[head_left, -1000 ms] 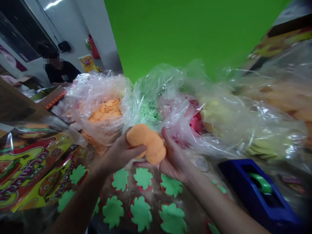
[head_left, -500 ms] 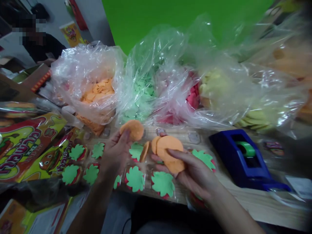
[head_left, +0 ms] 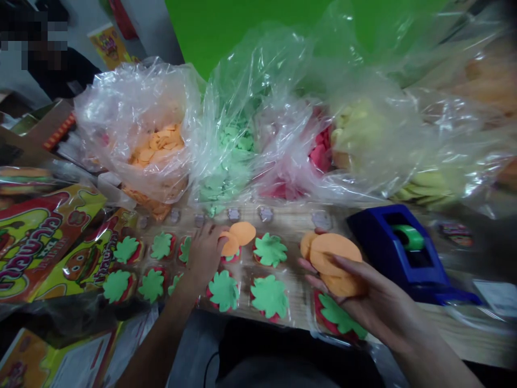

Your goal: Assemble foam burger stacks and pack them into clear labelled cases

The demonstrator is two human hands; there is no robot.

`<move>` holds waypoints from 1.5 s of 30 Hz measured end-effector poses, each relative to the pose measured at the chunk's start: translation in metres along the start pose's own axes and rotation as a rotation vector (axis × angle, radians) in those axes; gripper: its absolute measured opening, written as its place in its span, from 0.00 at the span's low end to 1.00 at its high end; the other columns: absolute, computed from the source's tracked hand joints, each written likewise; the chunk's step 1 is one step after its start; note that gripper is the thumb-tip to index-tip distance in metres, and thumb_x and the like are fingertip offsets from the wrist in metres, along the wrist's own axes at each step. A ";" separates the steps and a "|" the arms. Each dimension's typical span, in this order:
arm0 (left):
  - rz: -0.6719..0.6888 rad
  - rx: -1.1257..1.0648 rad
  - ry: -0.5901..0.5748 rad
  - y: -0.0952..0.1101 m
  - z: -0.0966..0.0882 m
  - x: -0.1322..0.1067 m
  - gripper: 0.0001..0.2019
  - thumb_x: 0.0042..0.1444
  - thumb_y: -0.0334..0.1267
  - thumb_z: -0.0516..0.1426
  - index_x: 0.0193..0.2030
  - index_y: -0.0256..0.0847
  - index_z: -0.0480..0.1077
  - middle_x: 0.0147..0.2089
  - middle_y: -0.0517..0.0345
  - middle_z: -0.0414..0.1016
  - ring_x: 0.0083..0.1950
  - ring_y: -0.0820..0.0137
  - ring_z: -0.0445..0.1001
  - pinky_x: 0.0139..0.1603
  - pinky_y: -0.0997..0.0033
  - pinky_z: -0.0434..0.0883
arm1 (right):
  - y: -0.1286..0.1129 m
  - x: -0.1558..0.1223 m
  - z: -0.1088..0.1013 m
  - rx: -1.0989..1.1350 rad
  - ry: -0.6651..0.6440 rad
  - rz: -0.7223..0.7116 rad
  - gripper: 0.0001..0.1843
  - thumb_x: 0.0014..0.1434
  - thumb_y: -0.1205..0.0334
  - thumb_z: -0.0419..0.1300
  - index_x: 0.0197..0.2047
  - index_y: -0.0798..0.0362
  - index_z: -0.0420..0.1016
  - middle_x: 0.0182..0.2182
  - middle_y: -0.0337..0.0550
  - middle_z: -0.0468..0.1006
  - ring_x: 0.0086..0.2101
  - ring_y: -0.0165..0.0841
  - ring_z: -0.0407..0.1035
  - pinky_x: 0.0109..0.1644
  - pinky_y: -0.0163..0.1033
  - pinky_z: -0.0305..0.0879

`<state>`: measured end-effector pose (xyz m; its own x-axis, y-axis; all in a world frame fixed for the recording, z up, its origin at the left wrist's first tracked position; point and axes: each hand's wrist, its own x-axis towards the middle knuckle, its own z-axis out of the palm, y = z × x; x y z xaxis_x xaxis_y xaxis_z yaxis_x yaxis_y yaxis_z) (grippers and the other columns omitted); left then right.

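My left hand (head_left: 204, 248), seen from its back, is closed at the fingertips on two thin orange discs (head_left: 243, 233), which lie over one of the layered pieces on the table. Several more orange discs (head_left: 336, 253) are fanned out in my right hand (head_left: 359, 285), with the thumb on top and the fingers beneath. Rows of layered pieces sit in clear plastic; each has a green leaf-shaped sheet (head_left: 270, 296) over a red layer. One green leaf sheet (head_left: 341, 315) lies just below my right hand. My left hand and forearm partly cover some pieces.
Clear plastic bags along the back hold orange pieces (head_left: 165, 137), green pieces (head_left: 232, 161), red pieces (head_left: 320, 148) and yellow pieces (head_left: 428, 186). A blue tape dispenser (head_left: 398, 258) stands at the right. Printed packages (head_left: 44, 242) lie at the left. A person (head_left: 60, 70) is at the far left.
My left hand has lowered over the pieces, now with two discs at its fingertips. My right hand has moved right and slightly down with its discs, uncovering a green-topped piece.
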<state>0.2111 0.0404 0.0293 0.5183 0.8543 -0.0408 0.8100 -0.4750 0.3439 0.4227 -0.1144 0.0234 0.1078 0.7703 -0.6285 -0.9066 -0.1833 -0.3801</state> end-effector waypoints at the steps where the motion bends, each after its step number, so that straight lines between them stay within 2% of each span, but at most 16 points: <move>1: 0.020 0.072 0.028 0.002 0.000 0.001 0.13 0.58 0.30 0.52 0.47 0.40 0.72 0.48 0.47 0.73 0.51 0.59 0.70 0.53 0.55 0.65 | 0.000 -0.001 -0.002 0.003 0.005 -0.004 0.39 0.48 0.69 0.65 0.62 0.43 0.58 0.41 0.43 0.82 0.39 0.41 0.78 0.39 0.38 0.78; 7: 0.390 0.118 0.025 0.016 0.015 0.006 0.13 0.56 0.37 0.58 0.48 0.38 0.70 0.52 0.48 0.73 0.54 0.58 0.67 0.55 0.56 0.63 | -0.003 -0.009 -0.006 0.024 0.039 -0.041 0.37 0.47 0.69 0.66 0.60 0.46 0.63 0.40 0.44 0.83 0.39 0.43 0.78 0.37 0.39 0.78; 9: 0.360 0.085 0.036 0.019 0.018 0.009 0.10 0.57 0.35 0.57 0.46 0.38 0.71 0.48 0.49 0.76 0.50 0.59 0.70 0.54 0.55 0.63 | -0.005 -0.013 -0.006 0.011 0.058 -0.072 0.34 0.46 0.69 0.66 0.58 0.47 0.66 0.41 0.46 0.82 0.39 0.43 0.78 0.37 0.38 0.78; 13: 0.086 -0.272 0.110 0.030 0.011 0.012 0.10 0.61 0.36 0.50 0.43 0.38 0.71 0.40 0.53 0.78 0.43 0.64 0.74 0.49 0.62 0.67 | -0.006 -0.019 -0.011 0.005 0.011 -0.118 0.26 0.53 0.66 0.62 0.56 0.47 0.68 0.43 0.48 0.81 0.41 0.45 0.77 0.39 0.42 0.78; 16: 0.004 -0.568 -0.090 0.043 0.007 0.012 0.10 0.59 0.39 0.51 0.43 0.40 0.70 0.40 0.58 0.77 0.41 0.68 0.74 0.43 0.70 0.69 | -0.005 -0.021 -0.015 0.011 -0.019 -0.167 0.29 0.55 0.63 0.59 0.61 0.46 0.63 0.44 0.48 0.81 0.40 0.45 0.77 0.37 0.43 0.77; 19: 0.073 -0.570 -0.298 0.053 0.017 0.013 0.08 0.58 0.36 0.52 0.41 0.41 0.71 0.39 0.59 0.76 0.40 0.69 0.73 0.43 0.70 0.69 | -0.005 -0.024 -0.019 -0.016 -0.004 -0.223 0.39 0.50 0.63 0.63 0.64 0.41 0.57 0.42 0.44 0.81 0.36 0.43 0.78 0.32 0.39 0.76; 21: 0.132 -0.421 -0.245 0.056 0.027 0.014 0.07 0.58 0.34 0.52 0.39 0.41 0.71 0.39 0.56 0.75 0.43 0.67 0.72 0.47 0.66 0.68 | -0.005 -0.026 -0.022 -0.041 0.008 -0.206 0.41 0.48 0.61 0.66 0.64 0.42 0.57 0.42 0.44 0.81 0.35 0.41 0.79 0.32 0.37 0.76; 23: 0.186 -0.281 -0.101 0.059 0.034 0.014 0.07 0.57 0.33 0.53 0.39 0.40 0.72 0.42 0.52 0.74 0.48 0.63 0.70 0.52 0.60 0.66 | -0.003 -0.030 -0.026 -0.070 -0.019 -0.168 0.37 0.49 0.60 0.66 0.62 0.44 0.60 0.43 0.45 0.81 0.35 0.39 0.78 0.34 0.37 0.75; 25: 0.234 -0.284 -0.028 0.068 0.035 0.012 0.09 0.57 0.33 0.53 0.43 0.39 0.72 0.45 0.50 0.72 0.51 0.61 0.69 0.54 0.58 0.65 | -0.001 -0.033 -0.028 -0.102 -0.083 -0.150 0.33 0.50 0.58 0.66 0.60 0.48 0.64 0.43 0.47 0.81 0.33 0.38 0.78 0.34 0.37 0.75; 30: 0.387 -0.516 -0.308 0.113 0.025 -0.008 0.14 0.57 0.38 0.55 0.51 0.44 0.70 0.53 0.52 0.71 0.55 0.64 0.69 0.57 0.63 0.66 | 0.002 -0.040 -0.030 -0.294 -0.214 -0.155 0.23 0.52 0.60 0.66 0.51 0.51 0.69 0.36 0.40 0.79 0.33 0.32 0.76 0.38 0.36 0.73; 33: 0.461 -0.525 -0.447 0.132 0.023 -0.023 0.09 0.55 0.35 0.58 0.44 0.45 0.72 0.50 0.54 0.74 0.54 0.64 0.70 0.57 0.63 0.67 | 0.005 -0.048 -0.039 -0.371 -0.264 -0.095 0.23 0.50 0.62 0.67 0.50 0.52 0.68 0.34 0.36 0.77 0.35 0.29 0.74 0.39 0.35 0.72; 35: 0.428 -0.571 -0.503 0.134 0.028 -0.029 0.04 0.56 0.35 0.57 0.38 0.45 0.72 0.43 0.57 0.76 0.47 0.67 0.74 0.50 0.67 0.70 | 0.009 -0.055 -0.050 -0.341 -0.285 -0.037 0.23 0.50 0.62 0.68 0.49 0.53 0.67 0.35 0.38 0.76 0.35 0.29 0.74 0.38 0.35 0.72; 38: 0.287 -0.625 -0.293 0.131 0.042 -0.024 0.02 0.57 0.36 0.56 0.37 0.44 0.69 0.36 0.60 0.77 0.39 0.71 0.75 0.41 0.71 0.72 | 0.014 -0.063 -0.068 -0.295 -0.225 -0.023 0.22 0.53 0.58 0.66 0.49 0.53 0.66 0.35 0.40 0.76 0.34 0.31 0.75 0.36 0.36 0.72; 41: 0.431 -0.503 0.026 0.130 0.062 -0.008 0.02 0.57 0.33 0.55 0.37 0.42 0.69 0.41 0.57 0.77 0.45 0.68 0.74 0.48 0.66 0.70 | 0.016 -0.068 -0.081 -0.280 -0.123 -0.082 0.23 0.54 0.57 0.65 0.51 0.52 0.65 0.36 0.42 0.77 0.36 0.32 0.75 0.36 0.35 0.72; 43: 0.629 -0.329 0.029 0.129 0.073 0.000 0.04 0.58 0.31 0.54 0.37 0.42 0.70 0.44 0.54 0.77 0.48 0.66 0.73 0.53 0.61 0.67 | 0.015 -0.069 -0.086 -0.255 -0.104 -0.107 0.25 0.54 0.58 0.64 0.54 0.51 0.64 0.38 0.42 0.78 0.37 0.32 0.75 0.38 0.35 0.72; 45: 0.734 -0.191 -0.055 0.126 0.078 0.002 0.05 0.59 0.32 0.55 0.38 0.41 0.71 0.46 0.52 0.77 0.50 0.64 0.73 0.56 0.56 0.64 | 0.014 -0.070 -0.088 -0.222 -0.104 -0.125 0.28 0.55 0.60 0.64 0.57 0.50 0.62 0.38 0.42 0.78 0.38 0.32 0.75 0.38 0.35 0.72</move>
<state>0.3362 -0.0341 -0.0010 0.9227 0.3194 0.2160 0.1934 -0.8679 0.4575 0.4386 -0.2249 0.0025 0.1604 0.8520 -0.4984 -0.7763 -0.2030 -0.5968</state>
